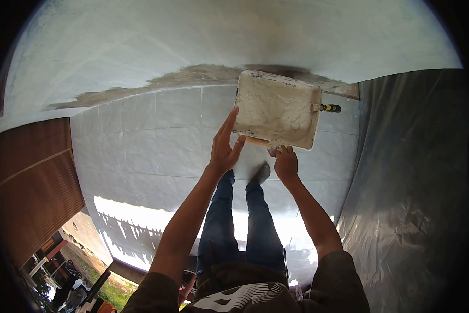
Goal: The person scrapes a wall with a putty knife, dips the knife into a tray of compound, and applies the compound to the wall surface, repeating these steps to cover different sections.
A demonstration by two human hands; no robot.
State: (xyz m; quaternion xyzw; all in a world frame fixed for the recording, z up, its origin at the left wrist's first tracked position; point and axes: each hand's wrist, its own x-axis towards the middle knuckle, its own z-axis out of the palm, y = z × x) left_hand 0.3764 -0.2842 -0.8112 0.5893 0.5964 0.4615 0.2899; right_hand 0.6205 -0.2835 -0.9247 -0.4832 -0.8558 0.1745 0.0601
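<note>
A rectangular tray [316, 125] full of thick, cream-coloured paste [276, 104] is in front of me, with paste smeared over its rim. My left hand [225, 148] is at the tray's left side, fingers stretched along the edge and thumb apart near the lower left corner. In my right hand [286, 163], fingers closed, is a paste-coated putty knife [274, 146] at the tray's near edge; its handle is mostly hidden. A second tool with a black and yellow handle [330, 108] sticks out over the tray's right edge.
A pale wall [192, 41] with a darker grey patch along its base rises ahead. Grey tiles [151, 141] cover the floor. Clear plastic sheeting [406, 182] hangs at the right. A brown corrugated panel [36, 177] stands at the left, with outdoor clutter below.
</note>
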